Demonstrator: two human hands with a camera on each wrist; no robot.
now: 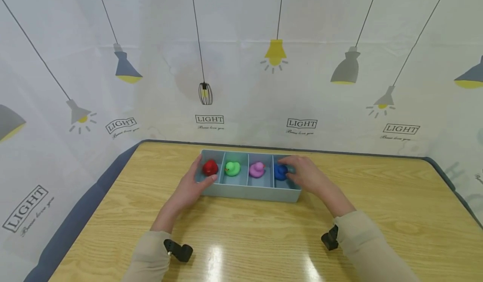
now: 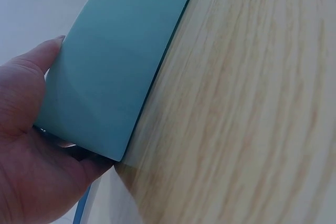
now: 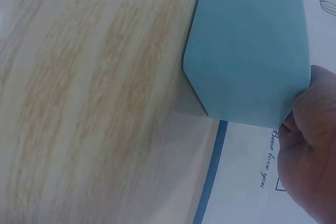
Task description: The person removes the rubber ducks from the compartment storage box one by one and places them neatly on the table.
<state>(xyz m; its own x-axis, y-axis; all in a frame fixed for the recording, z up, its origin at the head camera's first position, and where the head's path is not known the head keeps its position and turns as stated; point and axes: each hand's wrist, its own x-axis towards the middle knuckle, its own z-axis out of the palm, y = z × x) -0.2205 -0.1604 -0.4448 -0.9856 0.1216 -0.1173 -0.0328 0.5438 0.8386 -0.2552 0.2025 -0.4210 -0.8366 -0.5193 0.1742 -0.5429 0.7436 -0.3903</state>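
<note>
A light-blue tray (image 1: 256, 192) with a row of compartments sits on the table. From left to right it holds a red rubber duck (image 1: 210, 167), a green duck (image 1: 232, 169), a pink duck (image 1: 257, 169) and a blue duck (image 1: 280, 172). My left hand (image 1: 190, 186) grips the tray's left end, thumb over the front rim. In the left wrist view its fingers bend around the end wall (image 2: 105, 72). At the right end, my right hand (image 1: 307, 175) reaches over the rim and pinches the blue duck between thumb and fingers, partly covering it.
The wooden table (image 1: 249, 236) has a dark blue edge (image 1: 226, 144) along its back. Behind it hangs a white curtain (image 1: 241, 72) printed with lamps. Small black cameras (image 1: 181, 252) are strapped at both sleeves.
</note>
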